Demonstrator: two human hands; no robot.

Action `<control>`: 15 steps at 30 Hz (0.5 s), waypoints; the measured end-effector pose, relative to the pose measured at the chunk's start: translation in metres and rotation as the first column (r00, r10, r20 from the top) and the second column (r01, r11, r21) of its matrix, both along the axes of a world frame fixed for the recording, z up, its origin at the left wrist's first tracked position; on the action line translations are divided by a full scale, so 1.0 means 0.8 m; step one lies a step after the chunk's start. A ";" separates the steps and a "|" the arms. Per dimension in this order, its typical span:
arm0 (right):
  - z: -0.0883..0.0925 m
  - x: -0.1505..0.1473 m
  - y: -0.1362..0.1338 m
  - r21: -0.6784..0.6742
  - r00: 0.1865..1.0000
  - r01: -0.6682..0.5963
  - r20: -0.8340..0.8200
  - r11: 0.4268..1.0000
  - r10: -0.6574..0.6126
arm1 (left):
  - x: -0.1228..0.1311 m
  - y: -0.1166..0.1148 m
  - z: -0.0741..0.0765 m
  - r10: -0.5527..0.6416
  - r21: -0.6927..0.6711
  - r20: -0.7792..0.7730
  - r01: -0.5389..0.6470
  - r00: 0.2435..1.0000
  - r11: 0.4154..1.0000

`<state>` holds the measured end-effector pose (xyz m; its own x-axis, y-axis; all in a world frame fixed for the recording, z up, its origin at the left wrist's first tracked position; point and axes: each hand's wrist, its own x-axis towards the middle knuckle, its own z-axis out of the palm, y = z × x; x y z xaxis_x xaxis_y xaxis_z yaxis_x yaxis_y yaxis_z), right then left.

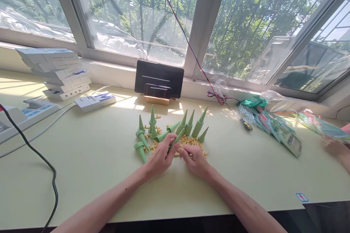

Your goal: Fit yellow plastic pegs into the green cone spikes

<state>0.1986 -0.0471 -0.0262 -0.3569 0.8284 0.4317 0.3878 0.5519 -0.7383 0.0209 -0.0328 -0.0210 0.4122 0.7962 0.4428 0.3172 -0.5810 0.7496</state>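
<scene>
My left hand is closed around a green plastic watering spike, whose pointed tip slants up to the right. Close beside it, my right hand has thumb and fingers pinched together near the spike's lower end; whatever lies between them is too small to make out. Around and behind both hands lies a loose heap of small yellow plastic pieces. Several green spikes stand tip up behind my right hand. More spikes stand or lie to the left, some with yellow pieces sticking out of their sides.
A tablet and a phone lean in a stand by the window. White boxes are stacked at left, near a power strip and black cable. At right lie packaged green items, a dark key-fob-like object and another person's hand.
</scene>
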 end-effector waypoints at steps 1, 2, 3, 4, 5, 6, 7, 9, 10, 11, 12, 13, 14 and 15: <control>0.000 0.000 0.000 -0.003 1.000 -0.018 -0.003 1.000 0.018 | 0.000 0.000 0.000 -0.009 0.004 -0.002 0.009 1.000 1.000; 0.000 0.000 0.000 -0.004 0.999 -0.034 -0.005 0.999 0.034 | -0.001 0.000 -0.001 -0.019 0.008 -0.005 0.019 1.000 1.000; -0.001 0.001 0.000 -0.004 0.999 -0.046 -0.005 0.999 0.046 | -0.001 0.000 -0.001 -0.029 0.012 -0.008 0.029 1.000 1.000; -0.002 0.001 0.001 -0.005 0.999 -0.050 -0.005 0.999 0.050 | -0.001 0.000 -0.001 -0.037 0.014 -0.012 0.037 0.999 0.999; -0.002 0.001 0.001 -0.007 0.999 -0.051 -0.005 0.999 0.051 | -0.002 0.000 -0.002 -0.045 0.014 -0.015 0.045 0.999 0.999; -0.003 0.001 0.002 -0.010 0.999 -0.049 -0.006 0.999 0.049 | -0.002 0.000 -0.002 -0.052 0.014 -0.015 0.052 0.999 0.999; -0.004 0.001 0.002 -0.012 0.999 -0.046 -0.008 0.999 0.046 | -0.002 -0.001 -0.002 -0.060 0.013 -0.015 0.061 0.998 0.998; -0.005 0.000 0.002 -0.007 0.999 -0.035 -0.012 0.999 0.035 | -0.002 -0.001 -0.001 -0.072 0.015 -0.005 0.072 0.997 0.997; -0.005 0.000 0.002 0.000 1.000 -0.026 -0.013 1.000 0.026 | -0.002 -0.001 -0.001 -0.073 0.020 0.001 0.073 0.997 0.997; -0.005 0.000 0.002 0.008 1.000 -0.012 -0.016 1.000 0.012 | -0.002 -0.001 -0.001 -0.070 0.028 0.005 0.070 0.998 0.997; -0.005 -0.001 0.001 0.012 1.000 0.009 -0.024 1.000 -0.009 | -0.002 -0.001 -0.001 -0.064 0.039 0.007 0.064 0.998 0.997; -0.004 -0.001 0.001 0.007 0.999 0.032 -0.039 0.999 -0.032 | -0.001 -0.001 -0.001 -0.055 0.050 0.006 0.054 0.998 0.997; -0.004 -0.001 0.001 -0.008 0.997 0.055 -0.061 0.998 -0.055 | -0.001 0.000 -0.001 -0.045 0.060 0.005 0.044 0.999 0.997; -0.004 -0.002 0.001 -0.029 0.993 0.074 -0.086 0.997 -0.076 | -0.001 0.000 -0.001 -0.037 0.066 0.002 0.037 0.999 0.997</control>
